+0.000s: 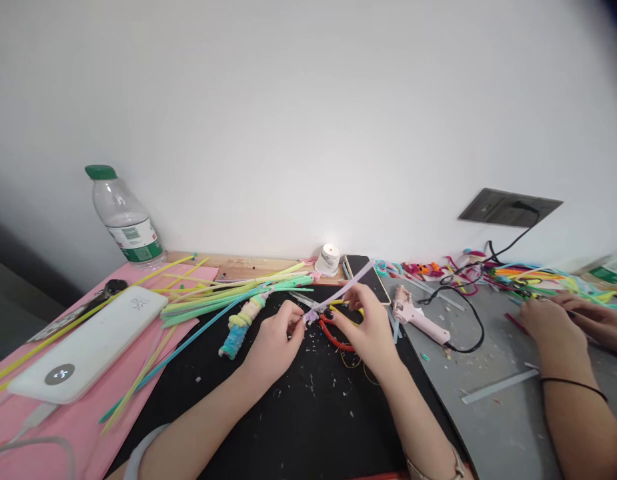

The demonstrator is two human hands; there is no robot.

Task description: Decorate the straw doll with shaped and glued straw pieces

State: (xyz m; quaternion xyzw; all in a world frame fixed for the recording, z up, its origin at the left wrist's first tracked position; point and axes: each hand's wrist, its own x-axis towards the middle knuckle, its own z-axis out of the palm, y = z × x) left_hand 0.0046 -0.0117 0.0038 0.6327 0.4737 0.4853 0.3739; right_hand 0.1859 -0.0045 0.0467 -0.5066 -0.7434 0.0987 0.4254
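A lilac pipe cleaner (355, 280) runs between my two hands above the black mat, its free end pointing up and to the right. My left hand (277, 337) pinches its lower, bunched end between thumb and fingertips. Close by, my right hand (365, 323) has thumb and fingers closed on the strip a little farther along. Scissors with red and yellow handles (337, 340) lie on the mat just behind and below my right hand, partly hidden by it. Left of my hands rests a coiled pipe-cleaner piece (242, 325) in blue, yellow and cream.
Loose pipe cleaners (203, 300) and a white power bank (91, 343) lie on the left, near a plastic bottle (131, 227). A phone (371, 277) and pink glue gun (418, 317) with its black cord are at right. A co-worker's hands (551, 327) work at far right.
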